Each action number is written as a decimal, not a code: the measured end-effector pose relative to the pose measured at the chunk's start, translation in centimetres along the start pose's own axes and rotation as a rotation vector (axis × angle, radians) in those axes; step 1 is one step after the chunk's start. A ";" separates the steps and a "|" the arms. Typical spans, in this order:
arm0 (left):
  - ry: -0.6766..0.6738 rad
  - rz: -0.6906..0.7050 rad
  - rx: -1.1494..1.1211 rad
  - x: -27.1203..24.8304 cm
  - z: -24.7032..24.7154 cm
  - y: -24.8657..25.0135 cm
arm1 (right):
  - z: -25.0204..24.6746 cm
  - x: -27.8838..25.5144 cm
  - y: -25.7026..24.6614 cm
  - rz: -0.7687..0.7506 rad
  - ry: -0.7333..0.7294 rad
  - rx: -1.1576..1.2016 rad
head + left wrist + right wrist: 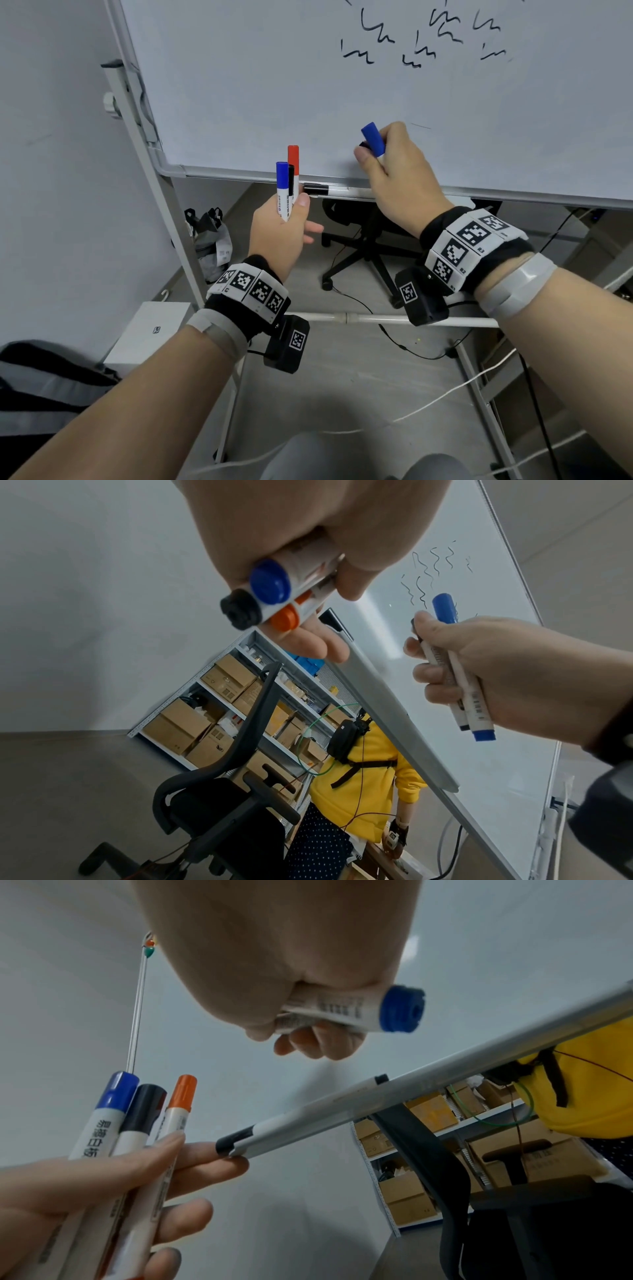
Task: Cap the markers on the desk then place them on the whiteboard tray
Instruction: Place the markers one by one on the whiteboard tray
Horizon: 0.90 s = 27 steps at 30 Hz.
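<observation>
My left hand (291, 219) grips three capped markers upright: blue (282, 185), black (291, 180) and red (293, 161). It is just below the left end of the whiteboard tray (342, 196). A black-capped marker (317, 188) lies on that tray, also visible as the marker (240, 1139) on the grey tray (445, 1080). My right hand (380, 161), raised in front of the whiteboard (342, 96) above the tray, holds two capped markers, a blue marker (445, 610) and a black one (416, 631) under the thumb. The blue butt end (400, 1010) sticks out of my fist.
A black office chair (363, 246) stands behind the board. The board's metal stand leg (164, 212), a bag (212, 240) and a white box (150, 332) are at the left. Cables cross the floor. A person in yellow (363, 777) and shelves of cardboard boxes (219, 710) lie beyond.
</observation>
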State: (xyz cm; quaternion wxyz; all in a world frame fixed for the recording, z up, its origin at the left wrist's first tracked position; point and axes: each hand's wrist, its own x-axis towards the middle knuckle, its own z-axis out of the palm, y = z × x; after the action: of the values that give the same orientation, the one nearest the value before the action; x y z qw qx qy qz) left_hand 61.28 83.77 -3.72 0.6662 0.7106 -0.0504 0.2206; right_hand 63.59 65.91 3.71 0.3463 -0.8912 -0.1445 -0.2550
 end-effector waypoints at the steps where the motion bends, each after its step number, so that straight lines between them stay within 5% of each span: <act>1: 0.000 -0.007 0.001 0.1 0.0 -0.1 | -0.1 0.0 0.1 -0.008 0.000 -0.018; 12: 0.001 -0.028 -0.007 0.2 -0.3 -0.8 | 1.7 2.1 -0.1 -0.191 0.036 -0.363; 27: -0.038 0.019 -0.035 0.3 -0.4 -1.4 | 6.0 2.3 0.1 -0.358 0.059 -0.474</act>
State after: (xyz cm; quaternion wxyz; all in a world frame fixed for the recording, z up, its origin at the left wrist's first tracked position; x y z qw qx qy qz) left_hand 62.00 84.36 -4.86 0.6753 0.7024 -0.0737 0.2124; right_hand 67.68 70.18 1.13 0.0823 -0.8997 -0.2259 -0.3643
